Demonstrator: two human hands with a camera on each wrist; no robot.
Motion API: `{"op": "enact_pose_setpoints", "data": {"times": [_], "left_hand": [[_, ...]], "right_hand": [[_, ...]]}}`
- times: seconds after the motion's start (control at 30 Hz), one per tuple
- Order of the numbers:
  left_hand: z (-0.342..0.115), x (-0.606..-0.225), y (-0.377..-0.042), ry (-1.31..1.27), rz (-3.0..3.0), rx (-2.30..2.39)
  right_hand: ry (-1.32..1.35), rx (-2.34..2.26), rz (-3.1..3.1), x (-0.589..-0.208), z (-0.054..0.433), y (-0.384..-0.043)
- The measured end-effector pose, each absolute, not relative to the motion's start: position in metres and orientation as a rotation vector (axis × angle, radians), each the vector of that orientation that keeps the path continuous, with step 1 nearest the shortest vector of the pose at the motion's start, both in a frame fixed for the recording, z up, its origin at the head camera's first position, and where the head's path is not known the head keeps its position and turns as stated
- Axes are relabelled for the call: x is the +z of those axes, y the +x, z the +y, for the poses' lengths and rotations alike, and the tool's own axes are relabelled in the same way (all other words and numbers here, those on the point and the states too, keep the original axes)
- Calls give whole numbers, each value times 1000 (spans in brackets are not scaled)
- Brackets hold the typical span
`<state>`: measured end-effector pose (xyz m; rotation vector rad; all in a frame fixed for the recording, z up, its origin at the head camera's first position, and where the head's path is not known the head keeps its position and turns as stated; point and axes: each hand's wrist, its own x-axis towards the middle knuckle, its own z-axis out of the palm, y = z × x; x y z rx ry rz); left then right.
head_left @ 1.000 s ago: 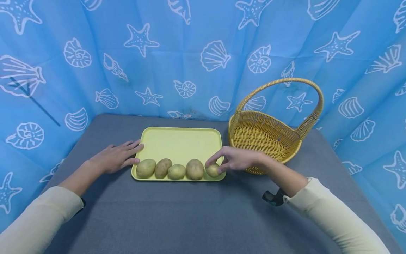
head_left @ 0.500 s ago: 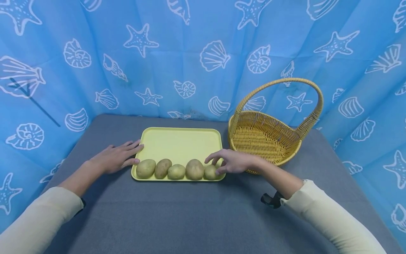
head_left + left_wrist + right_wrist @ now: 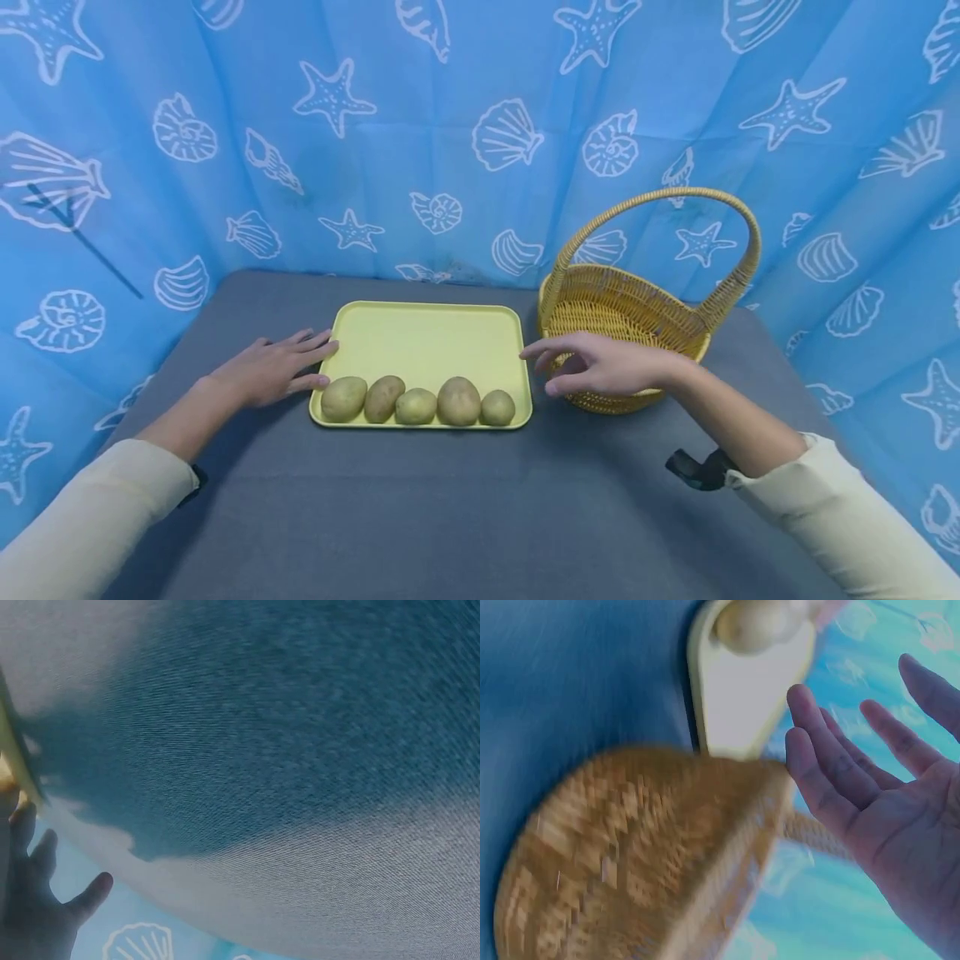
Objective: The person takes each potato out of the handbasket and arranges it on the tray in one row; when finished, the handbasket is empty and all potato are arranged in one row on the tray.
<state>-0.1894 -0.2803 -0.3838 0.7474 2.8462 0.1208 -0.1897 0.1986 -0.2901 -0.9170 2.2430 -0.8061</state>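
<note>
Several potatoes sit in a row along the near edge of a yellow tray. The leftmost potato is large; the rightmost potato is the smallest. My left hand rests at the tray's left edge, fingers spread and fingertips on the rim. In the left wrist view that hand is dark and partly cut off. My right hand hovers between the tray and the wicker basket, loosely bent and holding nothing. The right wrist view shows its palm bare beside the blurred basket.
The wicker basket has a tall arched handle and stands right of the tray. A grey cloth covers the table. Behind it hangs a blue curtain with white shells and starfish.
My right hand has let go of the smallest potato and moved right, away from the tray to in front of the basket. The left hand has stayed in place.
</note>
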Motion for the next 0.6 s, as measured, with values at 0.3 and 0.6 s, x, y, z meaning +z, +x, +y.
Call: {"op": "enact_pose_setpoints", "data": {"times": [0.3, 0.6], "left_hand": [[-285, -382, -190, 680, 2860, 137], [-301, -382, -194, 615, 3015, 44]], "right_hand": [[-766, -862, 2674, -237, 303, -166], [-471, -1089, 3408, -250, 365, -162]]}}
